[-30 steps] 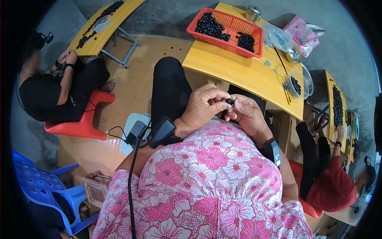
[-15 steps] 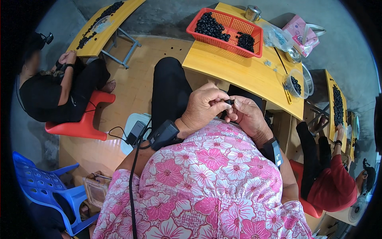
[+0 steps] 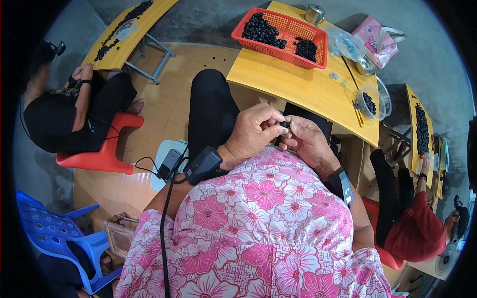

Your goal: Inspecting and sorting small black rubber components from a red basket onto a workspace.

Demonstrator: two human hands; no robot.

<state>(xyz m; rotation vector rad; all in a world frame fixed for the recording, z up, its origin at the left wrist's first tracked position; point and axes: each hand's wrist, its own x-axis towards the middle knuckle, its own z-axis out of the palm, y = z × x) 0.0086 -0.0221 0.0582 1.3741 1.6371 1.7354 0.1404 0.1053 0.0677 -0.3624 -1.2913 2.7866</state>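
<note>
My left hand (image 3: 256, 131) and my right hand (image 3: 307, 141) meet close to my chest, above my lap. Between their fingertips they pinch a small black ring-shaped part (image 3: 284, 124). Both hands grip it together, fingers curled. A black device is strapped on each wrist. In front of me stands a yellow table (image 3: 303, 89) bearing a red basket (image 3: 318, 37) filled with many more small black parts.
On the table: a metal cup (image 3: 314, 13), a clear bag (image 3: 348, 44), a pink bag (image 3: 375, 37), a clear bowl of black parts (image 3: 367, 102). A person in black sits on a red chair (image 3: 107, 154) at left; another in red at right. A blue chair (image 3: 54, 233) is at lower left.
</note>
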